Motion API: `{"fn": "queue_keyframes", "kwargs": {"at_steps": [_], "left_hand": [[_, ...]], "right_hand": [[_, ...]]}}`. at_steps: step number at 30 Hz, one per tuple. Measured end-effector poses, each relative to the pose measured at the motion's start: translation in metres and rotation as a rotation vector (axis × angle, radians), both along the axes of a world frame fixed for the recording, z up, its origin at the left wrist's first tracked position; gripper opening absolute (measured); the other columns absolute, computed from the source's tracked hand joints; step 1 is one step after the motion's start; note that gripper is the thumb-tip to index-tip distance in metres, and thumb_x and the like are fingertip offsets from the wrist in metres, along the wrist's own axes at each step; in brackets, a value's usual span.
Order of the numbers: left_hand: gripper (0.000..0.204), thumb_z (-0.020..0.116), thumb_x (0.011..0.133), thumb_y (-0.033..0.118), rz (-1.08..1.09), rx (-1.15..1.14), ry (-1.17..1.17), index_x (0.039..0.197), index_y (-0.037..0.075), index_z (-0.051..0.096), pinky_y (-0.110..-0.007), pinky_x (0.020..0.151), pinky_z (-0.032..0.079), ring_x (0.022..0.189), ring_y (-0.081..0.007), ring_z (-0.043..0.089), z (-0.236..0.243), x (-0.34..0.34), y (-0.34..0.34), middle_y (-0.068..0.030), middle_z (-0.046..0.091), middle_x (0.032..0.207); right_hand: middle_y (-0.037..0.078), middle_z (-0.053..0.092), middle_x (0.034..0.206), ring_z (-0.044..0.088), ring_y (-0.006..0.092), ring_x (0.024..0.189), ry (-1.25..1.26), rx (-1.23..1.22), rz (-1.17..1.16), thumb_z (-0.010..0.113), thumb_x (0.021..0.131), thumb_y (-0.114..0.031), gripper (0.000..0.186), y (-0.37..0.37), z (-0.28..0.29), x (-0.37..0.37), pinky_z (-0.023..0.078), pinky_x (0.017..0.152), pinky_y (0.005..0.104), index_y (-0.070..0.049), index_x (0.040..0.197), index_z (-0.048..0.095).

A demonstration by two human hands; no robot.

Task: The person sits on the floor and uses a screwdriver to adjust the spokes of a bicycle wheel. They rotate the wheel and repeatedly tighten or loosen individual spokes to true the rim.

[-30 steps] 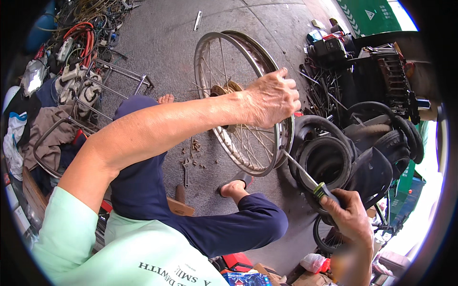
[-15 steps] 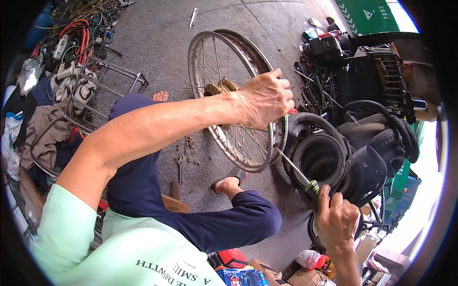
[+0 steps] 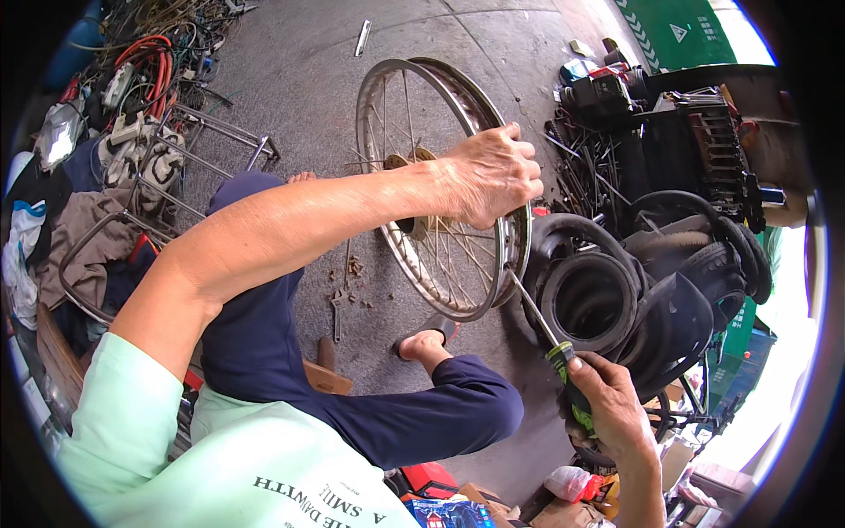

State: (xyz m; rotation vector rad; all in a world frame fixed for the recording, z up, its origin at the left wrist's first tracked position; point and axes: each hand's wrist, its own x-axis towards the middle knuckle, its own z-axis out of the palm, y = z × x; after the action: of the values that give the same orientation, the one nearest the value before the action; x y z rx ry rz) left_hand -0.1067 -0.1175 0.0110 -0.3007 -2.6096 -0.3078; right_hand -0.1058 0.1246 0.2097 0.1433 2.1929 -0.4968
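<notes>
A spoked metal wheel rim (image 3: 380,189) stands upright on the floor in front of me, tilted a little. Over its right edge my left hand (image 3: 490,176) is closed, gripping the rim from above. My right hand (image 3: 612,407) is wrapped around the green and black handle of a screwdriver (image 3: 544,322). Its long shaft reaches up and left, and the tip meets the rim's lower right edge, just below my left hand. Loose spokes converge at the brass-coloured hub (image 3: 414,160), partly covered by my left forearm.
Black tyres (image 3: 588,304) are piled right of the wheel, with metal tools (image 3: 576,172) heaped beyond them. A wrench (image 3: 336,319) and small metal pieces (image 3: 354,266) lie on the floor. Tangled cables (image 3: 145,75) and a metal-tube frame (image 3: 224,132) are at the left.
My right hand has turned and re-gripped the screwdriver, so more of the handle shows. The screwdriver tip stays at the rim. My left hand keeps its hold; the wheel has shifted slightly.
</notes>
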Motion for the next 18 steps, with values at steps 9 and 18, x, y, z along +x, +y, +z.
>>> {"fn": "queue_keyframes", "kwargs": {"at_steps": [9,18], "left_hand": [[0.016,0.070,0.065,0.013,-0.061,0.012,0.036,0.079,0.010,0.064,-0.037,0.092,0.044,0.088,-0.0191,0.061,-0.001,-0.002,0.008,-0.0016,0.060,0.078],[0.018,0.072,0.063,0.010,-0.101,0.032,0.053,0.079,0.011,0.064,-0.036,0.093,0.045,0.086,-0.0182,0.061,0.001,-0.005,0.013,0.0001,0.060,0.077]], "right_hand": [[0.009,0.059,0.064,0.049,0.0148,0.055,0.263,0.115,0.702,0.062,0.096,-0.021,0.031,0.006,0.002,-0.011,0.042,0.054,0.0311,0.008,0.107,0.066],[0.016,0.060,0.069,0.062,0.0326,0.056,0.710,0.348,1.318,0.069,0.086,-0.014,0.033,0.028,-0.007,0.001,0.047,0.053,0.0438,0.001,0.114,0.063]]}}
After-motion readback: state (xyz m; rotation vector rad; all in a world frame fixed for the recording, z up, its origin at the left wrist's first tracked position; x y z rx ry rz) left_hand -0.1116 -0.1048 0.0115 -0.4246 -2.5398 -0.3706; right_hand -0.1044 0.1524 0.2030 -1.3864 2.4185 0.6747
